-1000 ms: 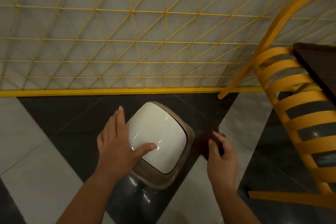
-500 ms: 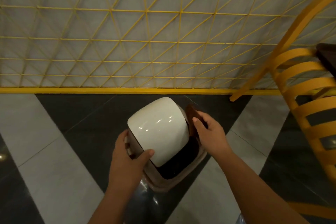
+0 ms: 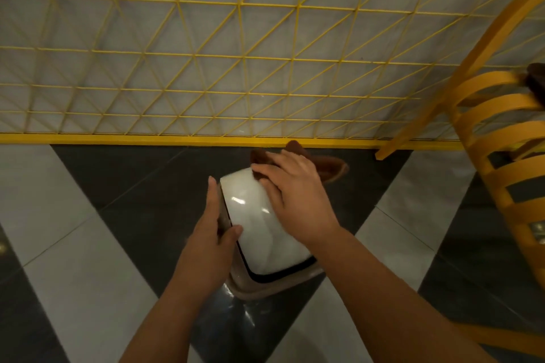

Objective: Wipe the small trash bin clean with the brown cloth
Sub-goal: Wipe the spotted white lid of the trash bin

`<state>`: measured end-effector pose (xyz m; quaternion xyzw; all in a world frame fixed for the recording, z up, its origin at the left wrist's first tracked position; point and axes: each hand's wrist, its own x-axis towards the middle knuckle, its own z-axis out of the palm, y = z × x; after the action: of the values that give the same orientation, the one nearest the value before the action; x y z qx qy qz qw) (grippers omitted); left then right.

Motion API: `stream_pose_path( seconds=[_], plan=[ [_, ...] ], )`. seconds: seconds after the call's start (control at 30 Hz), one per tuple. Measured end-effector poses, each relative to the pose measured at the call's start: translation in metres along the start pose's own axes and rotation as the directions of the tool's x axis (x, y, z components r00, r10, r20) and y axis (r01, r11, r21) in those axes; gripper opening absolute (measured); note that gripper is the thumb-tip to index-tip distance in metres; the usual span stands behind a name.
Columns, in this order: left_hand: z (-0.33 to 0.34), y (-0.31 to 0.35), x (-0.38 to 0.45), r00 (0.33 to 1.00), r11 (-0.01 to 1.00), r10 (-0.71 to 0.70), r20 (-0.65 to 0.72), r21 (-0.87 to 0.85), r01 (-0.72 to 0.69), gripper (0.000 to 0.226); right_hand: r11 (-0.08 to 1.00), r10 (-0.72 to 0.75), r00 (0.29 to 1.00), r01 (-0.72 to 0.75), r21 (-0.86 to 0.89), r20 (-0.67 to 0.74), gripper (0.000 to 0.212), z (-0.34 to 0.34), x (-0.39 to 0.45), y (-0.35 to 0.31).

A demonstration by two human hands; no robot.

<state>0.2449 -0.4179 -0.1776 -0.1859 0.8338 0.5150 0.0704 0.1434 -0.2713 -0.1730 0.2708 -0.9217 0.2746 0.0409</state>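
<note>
The small trash bin [image 3: 253,233] stands on the floor in the lower middle, with a glossy white swing lid in a beige-brown rim. My left hand [image 3: 211,233] grips the bin's left rim, thumb on the lid's edge. My right hand [image 3: 295,197] lies flat on the far part of the lid and presses the brown cloth [image 3: 327,168] against it. The cloth sticks out beyond my fingers toward the wall. A clear bag liner shows below the rim.
A yellow wire grid fence [image 3: 206,68] with a yellow base bar runs across just behind the bin. A yellow slatted chair [image 3: 495,156] stands at the right. The floor has grey and black tiles [image 3: 88,244].
My right hand moved the cloth from the bin's right side up onto the far top of the lid. My left hand slid further along the left rim. The lid has swung.
</note>
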Motion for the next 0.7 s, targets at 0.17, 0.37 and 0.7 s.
stream_pose_path(
  seconds=[0.17, 0.37, 0.7],
  plan=[
    [-0.001, -0.004, 0.003, 0.999, 0.999, -0.014, 0.031, 0.033, 0.013, 0.077, 0.855, 0.399, 0.913, -0.403, 0.327, 0.083, 0.03, -0.005, 0.013, 0.031],
    [0.003, -0.006, 0.008, 0.999, 0.999, -0.014, 0.05, -0.035, 0.016, 0.079, 0.415, 0.731, 0.627, -0.721, 0.554, 0.269, 0.034, -0.006, -0.026, 0.055],
    [0.012, -0.009, 0.012, 1.0, 0.998, 0.018, -0.015, 0.065, -0.017, 0.094, 0.464, 0.709, 0.673, -0.672, 0.578, 0.214, 0.037, -0.009, -0.03, 0.056]
  ],
)
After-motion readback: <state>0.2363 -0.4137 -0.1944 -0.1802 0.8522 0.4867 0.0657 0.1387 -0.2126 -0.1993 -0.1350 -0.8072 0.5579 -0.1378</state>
